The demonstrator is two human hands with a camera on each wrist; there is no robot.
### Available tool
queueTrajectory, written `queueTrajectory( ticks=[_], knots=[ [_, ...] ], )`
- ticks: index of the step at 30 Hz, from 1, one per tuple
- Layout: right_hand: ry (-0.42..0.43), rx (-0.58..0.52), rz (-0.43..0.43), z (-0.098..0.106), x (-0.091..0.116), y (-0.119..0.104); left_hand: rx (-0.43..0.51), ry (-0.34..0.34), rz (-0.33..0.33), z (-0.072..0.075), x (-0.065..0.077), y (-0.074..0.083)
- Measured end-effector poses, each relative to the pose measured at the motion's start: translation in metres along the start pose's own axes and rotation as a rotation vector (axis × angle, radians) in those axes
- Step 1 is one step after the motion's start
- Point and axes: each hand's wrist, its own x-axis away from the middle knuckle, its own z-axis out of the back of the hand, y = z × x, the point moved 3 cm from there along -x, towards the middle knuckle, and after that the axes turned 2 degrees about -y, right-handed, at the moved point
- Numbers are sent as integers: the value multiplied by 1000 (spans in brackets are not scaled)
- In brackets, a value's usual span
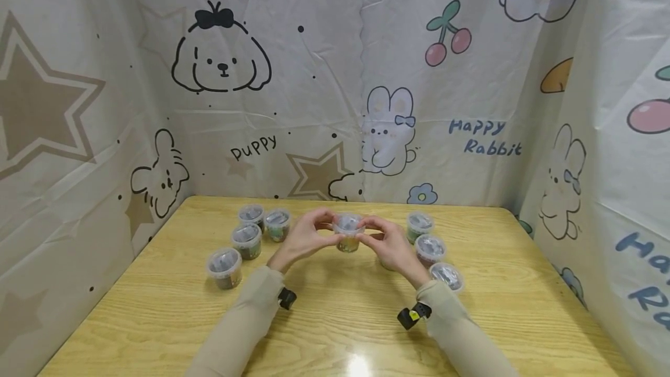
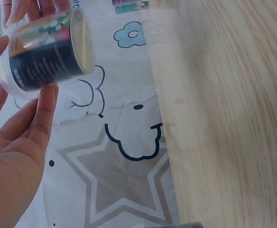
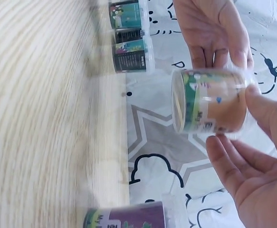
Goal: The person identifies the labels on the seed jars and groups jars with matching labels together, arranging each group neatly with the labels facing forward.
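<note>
A small clear plastic tub with a lid is held between both hands, above the wooden table. My left hand grips its left side, fingers and thumb at the lid's rim. From the right, my right hand pinches the same rim with thumb and fingers. In the left wrist view the tub lies sideways in the picture, with a printed label of orange, green and black. The right wrist view shows the orange and green side of its label, and the right hand's fingers at the lid end.
More lidded tubs stand on the table: several at the left, including a front one and a back one. On the right are three, a back one, a middle one and a front one partly behind the right forearm. A printed curtain encloses the table.
</note>
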Motion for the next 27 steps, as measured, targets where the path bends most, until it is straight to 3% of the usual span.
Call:
queueTrajectory(
  ticks=[7, 11, 16, 21, 27],
  knots=[
    [114, 32, -17, -2, 5, -4, -121, 74, -54, -8, -3, 3],
    [105, 36, -23, 0, 6, -5, -148, 71, -80, -11, -3, 4],
    [-19, 64, -12, 9, 4, -3, -98, 3, -88, -12, -4, 3],
    [-135, 67, 31, 17, 5, 1, 12, -88, -80, -15, -5, 1],
    [-46, 86, 45, 21, 11, 2, 84, -114, -55, -19, -6, 0]
  ],
)
